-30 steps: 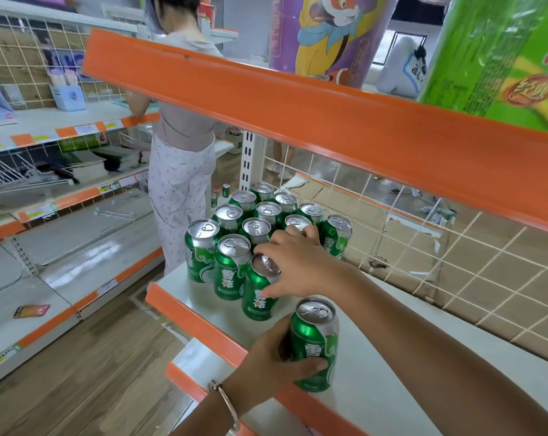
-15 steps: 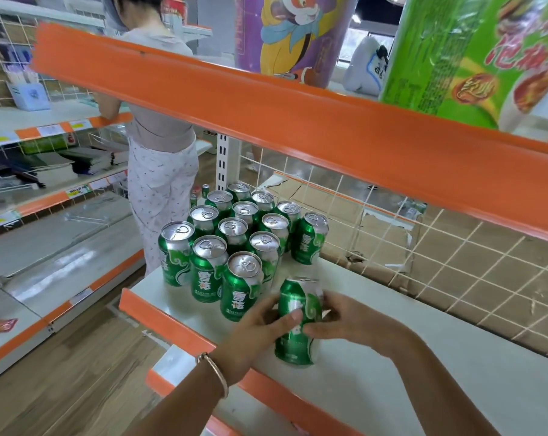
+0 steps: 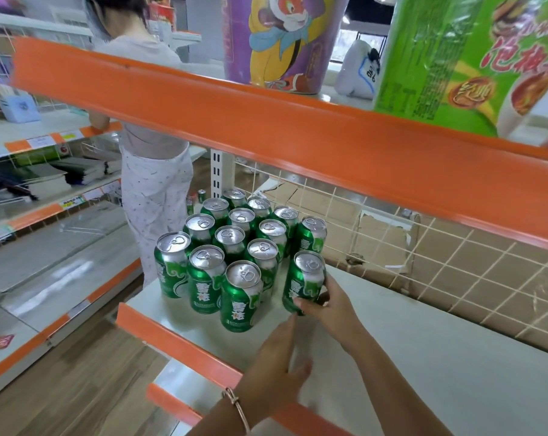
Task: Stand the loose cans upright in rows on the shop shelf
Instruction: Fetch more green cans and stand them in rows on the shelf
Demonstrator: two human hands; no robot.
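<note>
Several green cans stand upright in rows at the left end of the white shelf. One more green can stands upright at the right side of the group, beside the front cans. My right hand grips this can low on its right side. My left hand hovers just in front of the can with fingers relaxed, holding nothing; it looks motion-blurred.
An orange upper shelf edge crosses overhead with large snack tubs on it. A wire grid backing stands behind the shelf. A person stands at the left by other shelves. Wood floor lies below.
The can moved back and left to stand beside the group. My left hand let go of it and drew back toward me; my right hand keeps its hold.
</note>
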